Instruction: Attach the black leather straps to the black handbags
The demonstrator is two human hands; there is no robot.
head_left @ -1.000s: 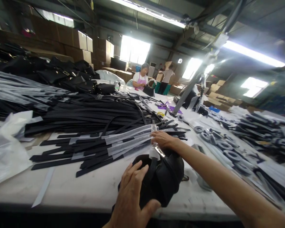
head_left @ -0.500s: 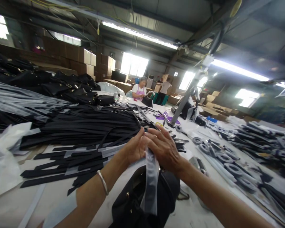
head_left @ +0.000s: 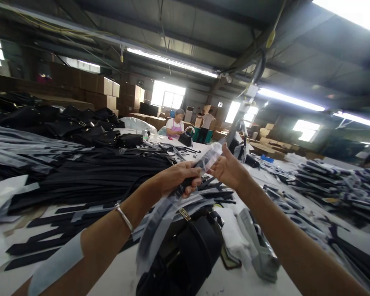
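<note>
My left hand (head_left: 175, 181) is closed round a black strap in a clear plastic sleeve (head_left: 160, 222), which hangs down toward me. My right hand (head_left: 228, 169) pinches the upper end of the same sleeved strap, whose tip (head_left: 210, 155) points up and to the right. Both hands are raised above a black handbag (head_left: 191, 250) lying on the white table (head_left: 117, 271) in front of me. A thin bracelet is on my left wrist.
A large heap of black straps (head_left: 89, 172) covers the table to the left, with black bags (head_left: 89, 127) behind it. Coiled wrapped straps (head_left: 329, 181) lie at the right. A person in a pink apron (head_left: 175, 125) works at the far end. Cardboard boxes (head_left: 107, 86) line the back.
Both hands have risen from the table with one sleeved strap. A second ago my left hand lay on the bag and my right hand was on the strap pile.
</note>
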